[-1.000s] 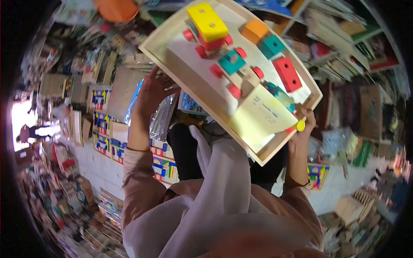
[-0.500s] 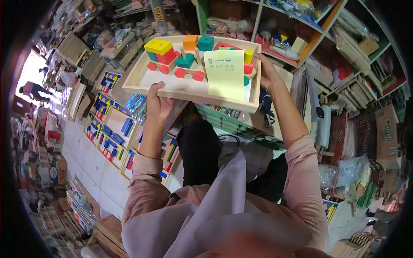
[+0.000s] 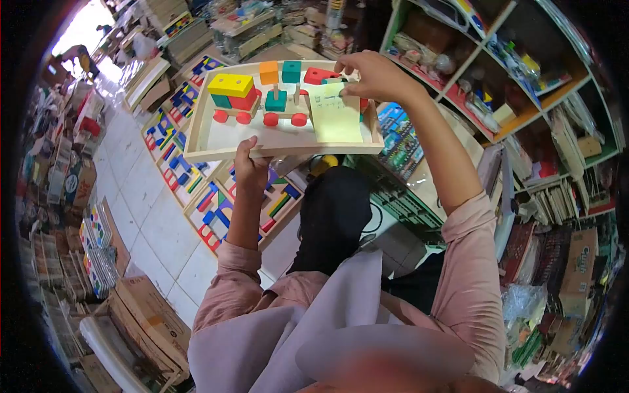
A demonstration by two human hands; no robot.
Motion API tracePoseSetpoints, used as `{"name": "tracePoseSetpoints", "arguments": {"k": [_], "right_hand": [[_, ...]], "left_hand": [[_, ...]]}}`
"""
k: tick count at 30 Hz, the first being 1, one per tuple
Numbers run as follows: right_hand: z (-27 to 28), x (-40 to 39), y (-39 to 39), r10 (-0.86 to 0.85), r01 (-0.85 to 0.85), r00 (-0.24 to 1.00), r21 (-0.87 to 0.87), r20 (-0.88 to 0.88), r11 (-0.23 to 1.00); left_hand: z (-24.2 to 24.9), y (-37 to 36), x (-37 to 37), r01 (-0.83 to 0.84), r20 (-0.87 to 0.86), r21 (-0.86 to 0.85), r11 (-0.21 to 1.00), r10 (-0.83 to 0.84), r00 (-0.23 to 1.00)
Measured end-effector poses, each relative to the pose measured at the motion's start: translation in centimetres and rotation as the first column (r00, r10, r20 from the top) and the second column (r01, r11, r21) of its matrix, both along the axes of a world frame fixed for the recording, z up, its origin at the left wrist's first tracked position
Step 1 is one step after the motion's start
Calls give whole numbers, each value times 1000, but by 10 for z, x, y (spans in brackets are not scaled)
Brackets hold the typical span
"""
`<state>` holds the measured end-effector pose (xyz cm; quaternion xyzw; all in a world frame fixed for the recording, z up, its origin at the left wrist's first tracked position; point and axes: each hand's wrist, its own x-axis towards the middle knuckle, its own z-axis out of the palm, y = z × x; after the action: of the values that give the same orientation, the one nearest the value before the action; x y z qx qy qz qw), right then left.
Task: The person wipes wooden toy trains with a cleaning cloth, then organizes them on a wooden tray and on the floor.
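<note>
My left hand (image 3: 251,164) grips the near wall of a shallow wooden tray (image 3: 275,151), thumb over the rim. In the tray stands a wooden toy train on red wheels (image 3: 271,119). Its left car carries a yellow block (image 3: 230,84) above red and teal blocks. A teal block (image 3: 276,100) sits by pegs in the middle; an orange block (image 3: 268,72) and another teal block (image 3: 291,71) are behind. A handwritten yellow note (image 3: 335,118) leans over the right part. My right hand (image 3: 370,77) is over that end, fingers curved and apart, at the note's top edge, partly hiding the blocks there.
Below on the tiled floor lie wooden trays of coloured blocks (image 3: 187,170). A green crate (image 3: 409,203) stands under a table to the right. Shelves (image 3: 485,72) full of goods are at the right, cardboard boxes (image 3: 151,314) at lower left.
My right hand has left the tray's right end and moved over the note and the blocks there. The view has turned, and the tray sits more level, held by my left hand.
</note>
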<state>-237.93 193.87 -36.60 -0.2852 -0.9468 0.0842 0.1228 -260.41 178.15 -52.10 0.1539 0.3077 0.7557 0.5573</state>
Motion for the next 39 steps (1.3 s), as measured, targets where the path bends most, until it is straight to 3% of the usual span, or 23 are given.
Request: {"name": "tracePoseSetpoints", "arguments": {"k": [4,13,15,17,19,21,23,25,27,29,30,31,35,36,37,39], "right_hand": [[-19,-38,-1,-25,25,1000,0,-10,1000],[-45,-69,15,31,-32,999,-136,-5,990],[-49,-69,26,95,-135,990,-545,-101,827],[-47,-64,30,38,-86,995,-638,-88,765],[-47,-60,36,-213,-103,956,-911,-202,399],[-46,-50,40,-294,-49,942,-935,-160,353],[-50,-42,41,-401,-359,867,-929,-296,-89],[-56,-37,37,-379,-344,872,-939,-311,-19],[-63,-30,32,-113,-350,878,-786,-465,510],[-67,-27,32,56,-247,928,-498,-368,831],[-69,-26,34,207,-295,903,-194,-378,936],[-73,-24,35,350,-326,875,128,-334,937],[-79,-21,32,349,-279,845,223,-404,934],[-78,-19,33,225,-282,870,-69,-438,957],[-78,-18,33,98,-271,894,-356,-437,894],[-74,-15,33,54,-236,910,-406,-411,883]], "left_hand": [[-6,-21,-19,-138,-28,-53,989,137,990],[-51,-29,-50,-158,-37,-120,980,154,987],[-55,-28,-46,-164,-34,-109,980,161,986],[-52,-25,-40,-169,-32,-95,981,167,985],[-51,-22,-35,-179,9,-111,978,181,983],[-50,-20,-32,-160,29,-114,981,164,986],[-48,-18,-29,-140,49,-117,983,147,988],[-43,-16,-24,-112,69,-127,986,121,990],[-50,-16,-26,-90,49,-117,989,96,994],[-58,-16,-28,-66,30,-101,993,70,997],[-58,-17,-27,-63,17,-93,994,65,998],[-59,-15,-27,-60,3,-86,994,61,998],[-45,-12,-17,-63,-6,-95,993,63,998],[-46,-11,-17,-58,-9,-94,994,57,998],[-48,-10,-16,-73,10,-100,992,75,997],[-53,-7,-18,-88,25,-107,990,91,996]]}}
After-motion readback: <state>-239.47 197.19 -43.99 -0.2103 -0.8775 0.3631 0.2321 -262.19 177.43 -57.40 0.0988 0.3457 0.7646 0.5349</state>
